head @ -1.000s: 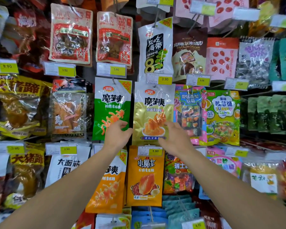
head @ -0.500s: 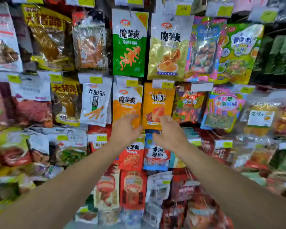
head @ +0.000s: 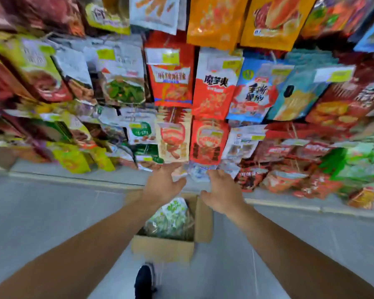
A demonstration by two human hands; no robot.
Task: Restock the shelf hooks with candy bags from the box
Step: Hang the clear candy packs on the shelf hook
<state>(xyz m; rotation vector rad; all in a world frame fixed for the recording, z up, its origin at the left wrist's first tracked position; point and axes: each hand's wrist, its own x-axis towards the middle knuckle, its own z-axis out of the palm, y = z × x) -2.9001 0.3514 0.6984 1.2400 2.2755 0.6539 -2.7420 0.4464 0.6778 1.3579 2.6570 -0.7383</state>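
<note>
Both the left hand and the right hand hold nothing, fingers spread loose, above the open brown cardboard box on the floor, where the green-and-white candy bags wait to be picked.

Bare forearms, no sleeves; left grip, right grip ungloved; dark shoe.

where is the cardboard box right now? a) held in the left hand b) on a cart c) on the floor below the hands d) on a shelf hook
c: the open cardboard box sits on the grey floor beneath both empty hands, with green bags inside.
</note>
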